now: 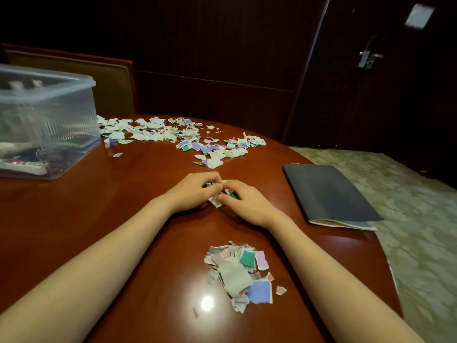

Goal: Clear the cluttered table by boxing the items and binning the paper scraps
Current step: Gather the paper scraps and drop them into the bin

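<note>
The left hand (pixel 195 191) and right hand (pixel 244 204) meet mid-counter (pixel 99 206), fingers curled together around a small wad of paper scraps (pixel 215 202). A gathered pile (pixel 237 271) lies nearer; loose scraps (pixel 173 134) spread along the far edge, right of the clear box (pixel 47 120) at far left. A dark booklet (pixel 329 194) lies right.

Across from me a brown padded chair (pixel 108 87) stands before the dark panelled wall (pixel 210 58). Off to my right is a dark door (pixel 395 100) with a metal handle (pixel 368 58) (a pale, blurred sheet (pixel 419 16) sits higher on it), and pale green patterned carpet (pixel 408 194) covers the floor.
</note>
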The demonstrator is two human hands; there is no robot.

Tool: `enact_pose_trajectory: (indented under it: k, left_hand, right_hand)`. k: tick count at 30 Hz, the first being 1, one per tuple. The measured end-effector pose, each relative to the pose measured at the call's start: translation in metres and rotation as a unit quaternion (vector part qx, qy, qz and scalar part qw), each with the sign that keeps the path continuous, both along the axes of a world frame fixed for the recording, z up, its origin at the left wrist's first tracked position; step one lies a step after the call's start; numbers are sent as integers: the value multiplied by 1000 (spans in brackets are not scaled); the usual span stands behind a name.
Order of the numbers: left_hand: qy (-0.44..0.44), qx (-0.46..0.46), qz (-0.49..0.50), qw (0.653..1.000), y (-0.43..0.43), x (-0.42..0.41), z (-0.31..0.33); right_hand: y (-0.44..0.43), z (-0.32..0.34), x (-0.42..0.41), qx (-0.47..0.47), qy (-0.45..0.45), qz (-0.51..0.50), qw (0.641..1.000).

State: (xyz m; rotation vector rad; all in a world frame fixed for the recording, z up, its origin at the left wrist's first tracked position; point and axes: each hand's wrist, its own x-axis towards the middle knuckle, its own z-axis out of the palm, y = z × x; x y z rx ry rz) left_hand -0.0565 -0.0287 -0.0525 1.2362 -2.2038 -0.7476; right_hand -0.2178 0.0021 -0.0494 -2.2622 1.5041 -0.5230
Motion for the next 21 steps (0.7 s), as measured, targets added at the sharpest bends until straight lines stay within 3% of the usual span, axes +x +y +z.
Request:
enact_pose_trajectory:
  k: [10, 12, 16, 21]
  left_hand:
    - [92, -40, 19, 995, 64, -9, -3]
    - [68, -42, 19, 997, 74, -10, -2]
    - [-84, -36, -24, 996, 85, -10, -3]
    - [-68, -13, -18, 997, 95, -6, -4]
  right_hand:
    - [97, 4, 3, 26, -59, 32, 997]
    - [113, 1, 4, 20, -52, 23, 998]
    - [129, -15, 14, -44, 106, -2, 993]
    - [128, -15, 18, -107, 90, -69, 988]
